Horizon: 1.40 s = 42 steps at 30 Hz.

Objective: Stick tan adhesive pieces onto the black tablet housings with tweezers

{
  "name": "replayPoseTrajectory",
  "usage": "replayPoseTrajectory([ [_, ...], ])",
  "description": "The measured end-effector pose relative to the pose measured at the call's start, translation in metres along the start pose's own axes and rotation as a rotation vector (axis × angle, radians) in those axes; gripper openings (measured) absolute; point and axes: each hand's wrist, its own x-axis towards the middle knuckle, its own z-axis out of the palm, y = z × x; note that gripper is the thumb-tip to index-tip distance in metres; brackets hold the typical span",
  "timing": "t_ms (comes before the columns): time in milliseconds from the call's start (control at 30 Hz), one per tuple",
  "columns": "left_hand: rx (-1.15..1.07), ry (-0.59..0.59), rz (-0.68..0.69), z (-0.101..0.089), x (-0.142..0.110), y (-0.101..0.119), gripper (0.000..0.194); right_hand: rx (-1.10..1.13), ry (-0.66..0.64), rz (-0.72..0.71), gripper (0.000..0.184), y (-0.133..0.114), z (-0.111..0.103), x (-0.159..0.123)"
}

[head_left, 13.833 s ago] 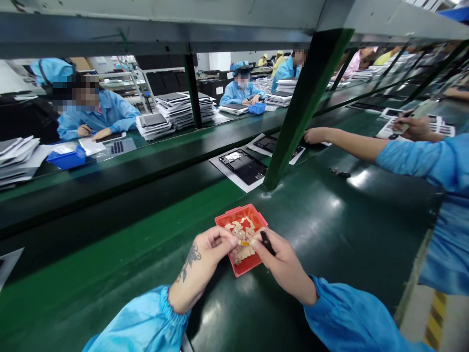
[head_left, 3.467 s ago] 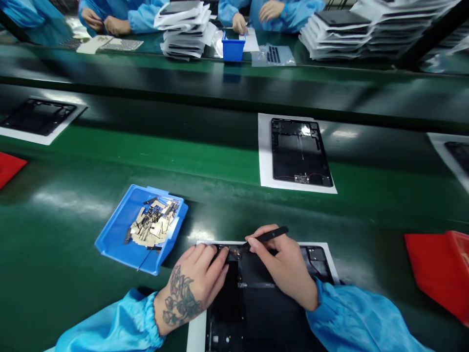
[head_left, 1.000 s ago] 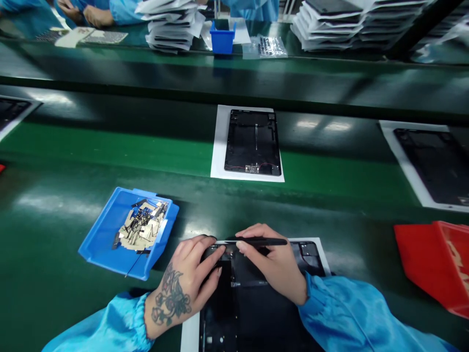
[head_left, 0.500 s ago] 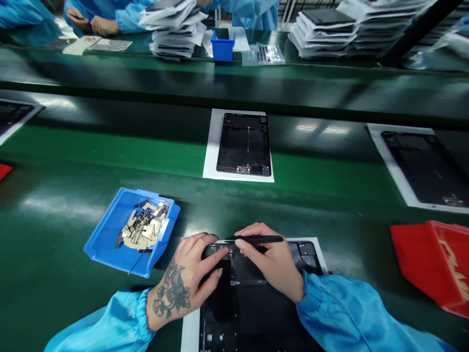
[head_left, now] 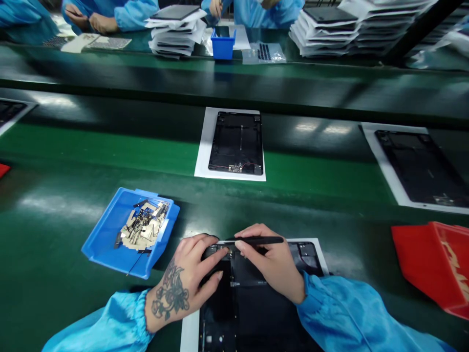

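My left hand [head_left: 185, 276], tattooed on the back, rests its fingers on the top edge of a black tablet back housing [head_left: 256, 308], which lies on a white sheet [head_left: 190, 332]. My right hand [head_left: 273, 264] grips a slim black pointed tool [head_left: 260, 240] lying level across that edge. The tool's tip is hidden by my left fingers. The fingers of both hands nearly meet there, and a small part may lie beneath them. To the left of my left hand sits a blue tray [head_left: 110, 234] holding a heap of thin strips on backing paper [head_left: 144, 226].
A red tray [head_left: 428, 264] of tan pieces stands to my right. Further black housings on white sheets [head_left: 235, 143] lie along the green belt [head_left: 110, 146]. Beyond, a raised bench carries stacked tablets [head_left: 176, 34], a small blue bin [head_left: 223, 44], and co-workers' hands in blue sleeves [head_left: 98, 22].
My right hand has swung the tool from a slanted to a level position along the housing's edge. Both hands stay at that edge. The housing further up the belt has shifted left in view.
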Motion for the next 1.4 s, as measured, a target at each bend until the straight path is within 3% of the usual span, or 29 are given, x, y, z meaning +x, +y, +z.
replayPoseTrajectory([
  [1100,-0.007,-0.007,-0.023,-0.003,0.001,0.004,0.04,0.039,-0.017,0.034,0.008,0.006,0.0,-0.001],
  [1233,-0.098,0.012,-0.027,-0.004,0.0,0.001,0.04,0.051,-0.009,0.034,0.009,0.008,0.0,-0.002],
  [1400,-0.39,0.084,-0.039,-0.005,-0.001,-0.008,0.039,0.12,0.044,0.013,0.011,0.011,0.001,-0.002],
])
